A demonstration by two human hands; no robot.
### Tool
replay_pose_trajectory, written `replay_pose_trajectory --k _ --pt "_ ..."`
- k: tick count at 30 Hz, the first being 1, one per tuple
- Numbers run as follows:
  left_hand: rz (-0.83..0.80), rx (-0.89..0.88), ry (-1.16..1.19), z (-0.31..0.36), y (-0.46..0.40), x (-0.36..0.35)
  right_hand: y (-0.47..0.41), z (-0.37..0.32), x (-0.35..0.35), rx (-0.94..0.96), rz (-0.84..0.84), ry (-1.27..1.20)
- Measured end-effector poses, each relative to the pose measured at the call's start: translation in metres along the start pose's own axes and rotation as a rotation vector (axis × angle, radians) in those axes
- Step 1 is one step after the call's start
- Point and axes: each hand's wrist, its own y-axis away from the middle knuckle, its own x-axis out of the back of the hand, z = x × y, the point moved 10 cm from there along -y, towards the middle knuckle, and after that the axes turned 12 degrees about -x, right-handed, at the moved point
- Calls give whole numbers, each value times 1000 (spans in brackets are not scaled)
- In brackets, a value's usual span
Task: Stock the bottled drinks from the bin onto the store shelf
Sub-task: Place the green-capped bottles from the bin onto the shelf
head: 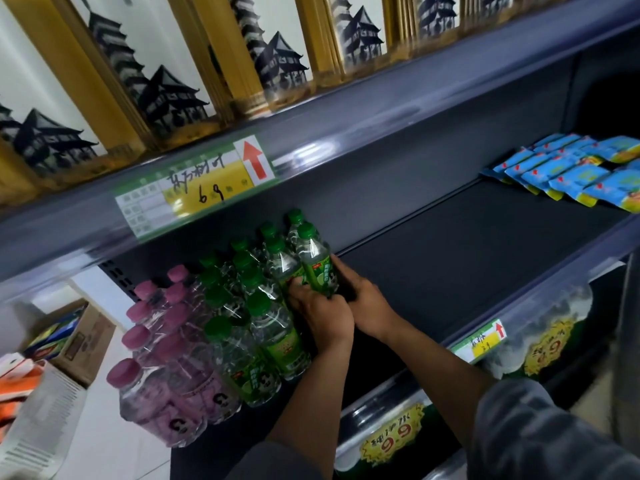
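Observation:
Rows of green-capped bottles [256,306] and pink-capped bottles [162,351] stand on the dark shelf [467,258] at its left end. Both my hands reach in to the right side of the green rows. My right hand [363,296] grips the lower part of a green-labelled bottle [317,261] that stands upright at the far right of the group. My left hand [322,313] curls its fingers round the base of the neighbouring green bottle [282,268], just left of it. The bin is not in view.
Blue snack packets [571,168] lie at the shelf's far right; bare shelf lies between them and the bottles. Gold-framed boxes [194,74] fill the shelf above. A cardboard box [79,341] sits on the floor at left. Price tags [194,188] hang on the shelf edges.

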Motion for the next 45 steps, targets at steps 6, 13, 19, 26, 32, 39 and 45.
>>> replay_pose_trajectory --k 6,13,19,26,32,39,45 --pt "47 80 96 -16 -1 -8 -4 6 -4 -34 -54 -7" --pt "-1 -30 13 12 10 -13 9 -1 34 -59 139 116" --pt "-194 -465 -245 58 40 -48 65 4 124 -61 462 396" --pt "-323 -812 -438 105 101 -106 138 32 211 -108 671 628" --pt "-449 -1020 -407 147 175 -162 199 49 269 -211 842 780" --pt "-659 -1161 -335 155 270 -221 283 86 332 -421 943 935" --pt "-767 -1222 -304 171 322 -257 347 124 379 -627 974 969"
